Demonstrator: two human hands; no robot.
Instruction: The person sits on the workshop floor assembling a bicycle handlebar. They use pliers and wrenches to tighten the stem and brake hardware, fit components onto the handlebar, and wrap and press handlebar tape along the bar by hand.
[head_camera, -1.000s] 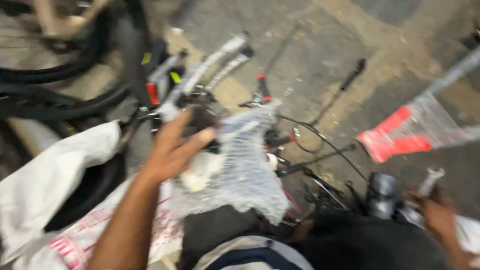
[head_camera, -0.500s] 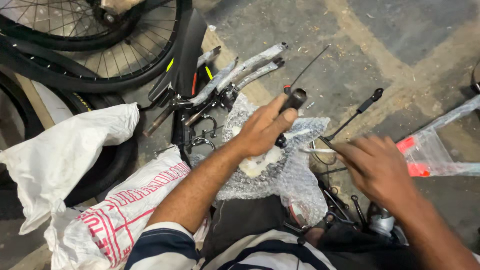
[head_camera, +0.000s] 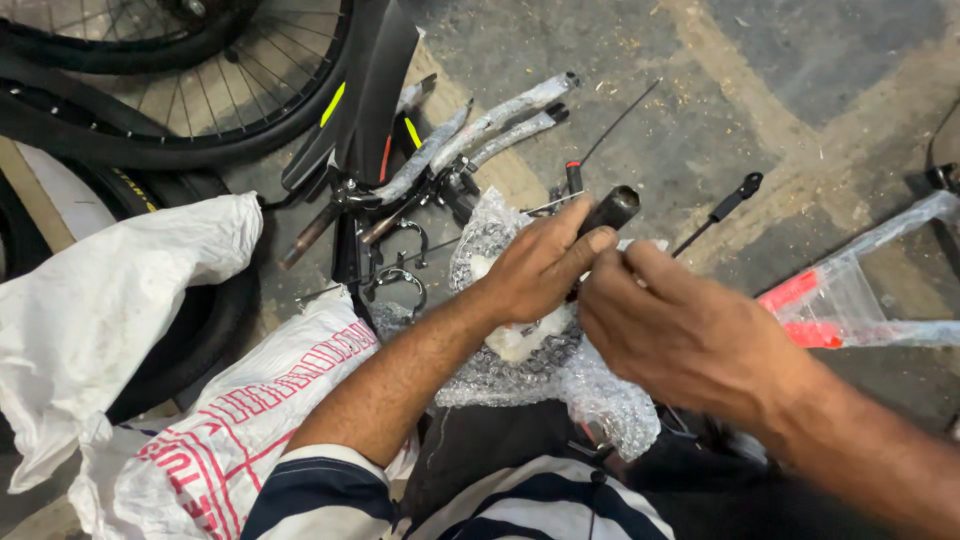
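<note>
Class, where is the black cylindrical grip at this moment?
In the head view, the black grip sits just right of centre, held in the left hand above the bubble wrap, with the right hand touching beside it.

The left hand (head_camera: 535, 270) is wrapped around a black cylindrical handle (head_camera: 608, 210), and the right hand (head_camera: 680, 335) meets it from the right, fingertips touching the left thumb. Below both lies crumpled bubble wrap (head_camera: 545, 370). To the left sit white sacks (head_camera: 110, 300), a bicycle wheel (head_camera: 170, 90) and wrapped frame tubes (head_camera: 500, 115) on the concrete floor (head_camera: 800, 70)
</note>
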